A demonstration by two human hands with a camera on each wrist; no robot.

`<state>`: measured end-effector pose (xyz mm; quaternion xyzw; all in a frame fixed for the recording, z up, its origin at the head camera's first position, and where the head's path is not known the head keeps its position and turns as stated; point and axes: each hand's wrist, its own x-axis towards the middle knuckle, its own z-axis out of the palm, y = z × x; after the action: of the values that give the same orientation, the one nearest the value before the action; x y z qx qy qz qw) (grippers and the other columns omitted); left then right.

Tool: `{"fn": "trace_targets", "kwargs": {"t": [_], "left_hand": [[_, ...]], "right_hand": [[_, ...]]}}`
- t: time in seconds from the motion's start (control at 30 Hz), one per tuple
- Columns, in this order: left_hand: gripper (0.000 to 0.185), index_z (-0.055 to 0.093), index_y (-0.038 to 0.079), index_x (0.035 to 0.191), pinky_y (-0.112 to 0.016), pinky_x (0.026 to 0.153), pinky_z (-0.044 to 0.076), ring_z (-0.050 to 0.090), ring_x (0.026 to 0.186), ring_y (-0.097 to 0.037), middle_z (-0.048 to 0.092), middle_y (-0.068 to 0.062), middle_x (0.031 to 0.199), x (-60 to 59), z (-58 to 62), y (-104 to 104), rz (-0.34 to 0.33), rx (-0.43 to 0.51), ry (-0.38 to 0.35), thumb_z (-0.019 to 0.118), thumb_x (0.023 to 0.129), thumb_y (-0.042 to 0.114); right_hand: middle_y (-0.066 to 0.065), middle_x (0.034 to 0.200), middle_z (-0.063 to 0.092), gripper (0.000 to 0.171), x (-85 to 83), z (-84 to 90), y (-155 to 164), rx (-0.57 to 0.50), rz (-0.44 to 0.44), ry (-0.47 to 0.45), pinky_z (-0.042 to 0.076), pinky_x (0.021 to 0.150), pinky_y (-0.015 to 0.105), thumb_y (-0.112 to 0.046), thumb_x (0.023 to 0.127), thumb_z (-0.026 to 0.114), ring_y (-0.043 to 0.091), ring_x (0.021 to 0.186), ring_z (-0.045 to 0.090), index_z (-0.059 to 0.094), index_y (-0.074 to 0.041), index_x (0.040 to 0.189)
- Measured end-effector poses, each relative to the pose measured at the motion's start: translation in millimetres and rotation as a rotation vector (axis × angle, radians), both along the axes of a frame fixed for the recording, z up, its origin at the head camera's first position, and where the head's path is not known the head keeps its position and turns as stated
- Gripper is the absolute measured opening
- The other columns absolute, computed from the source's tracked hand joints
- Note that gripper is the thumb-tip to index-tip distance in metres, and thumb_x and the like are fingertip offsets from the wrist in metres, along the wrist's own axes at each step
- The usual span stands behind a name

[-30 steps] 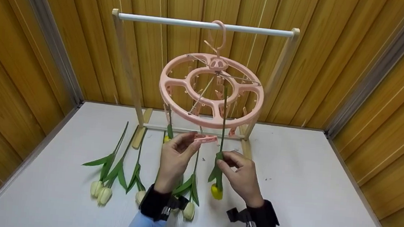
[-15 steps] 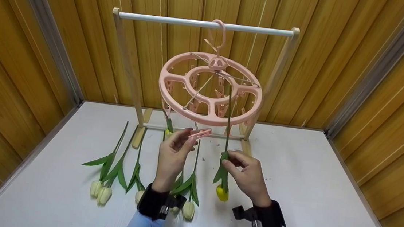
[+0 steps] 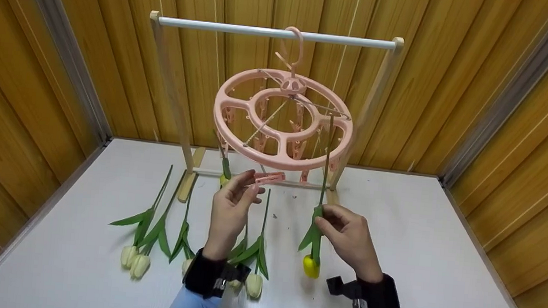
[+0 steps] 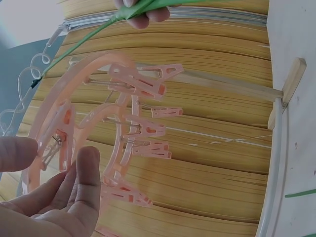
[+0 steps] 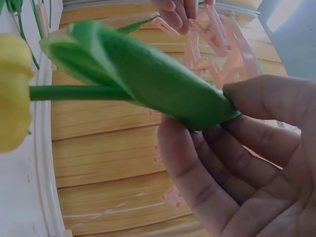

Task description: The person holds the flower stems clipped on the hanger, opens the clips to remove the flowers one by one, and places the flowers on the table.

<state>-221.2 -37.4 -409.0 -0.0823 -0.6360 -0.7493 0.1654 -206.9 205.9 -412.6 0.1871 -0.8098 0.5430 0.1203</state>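
A pink round peg hanger [image 3: 283,119] hangs by its hook from a white rail [image 3: 274,33] on a wooden stand. My left hand [image 3: 230,210] pinches a pink clip [image 3: 269,178] that dangles below the ring; the same clip [image 4: 63,143] shows between thumb and fingers in the left wrist view. My right hand [image 3: 346,235] pinches a yellow tulip [image 3: 311,265] by its stem and leaf, bloom down, stem reaching up to the ring. In the right wrist view my fingers [image 5: 256,103] hold the green leaf [image 5: 138,74]. Another stem [image 3: 225,167] hangs clipped at the ring's left.
Several white tulips [image 3: 138,261] lie bloom-forward on the white table [image 3: 418,266] to the left and under my left hand. Wooden slat walls [image 3: 507,95] close in the table on three sides. The stand's uprights [image 3: 169,100] rise at the back.
My right hand has carried the yellow tulip to the right, so its stem now stands under the ring's right side. The left hand keeps its pinch on the clip.
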Motion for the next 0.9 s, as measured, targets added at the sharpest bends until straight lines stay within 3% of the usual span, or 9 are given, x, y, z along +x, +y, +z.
{"fn": "trace_targets", "kwargs": {"t": [0.57, 0.9], "left_hand": [[0.037, 0.062, 0.001, 0.139, -0.028, 0.083, 0.056, 0.068, 0.103, -0.027, 0.07, -0.015, 0.122, 2.5, 1.5, -6.6, 0.057, -0.074, 0.022, 0.06, 0.103, 0.002], [0.037, 0.061, 0.0, 0.139, -0.028, 0.082, 0.056, 0.069, 0.102, -0.026, 0.07, -0.016, 0.123, 2.0, 1.2, -9.0, 0.089, -0.099, 0.046, 0.062, 0.102, 0.004]], "right_hand": [[0.009, 0.084, 0.07, 0.012, -8.6, -3.3, 25.2, 0.05, -0.234, -0.157, 0.056, 0.067, 0.023, 0.001, 0.094, 0.069, 0.015, 0.074, 0.063, 0.076, 0.003, 0.104], [0.008, 0.082, 0.071, 0.017, -17.5, -14.0, 26.7, 0.023, -0.235, -0.245, 0.057, 0.063, 0.026, -0.002, 0.095, 0.067, 0.015, 0.067, 0.065, 0.073, 0.006, 0.108]]}}
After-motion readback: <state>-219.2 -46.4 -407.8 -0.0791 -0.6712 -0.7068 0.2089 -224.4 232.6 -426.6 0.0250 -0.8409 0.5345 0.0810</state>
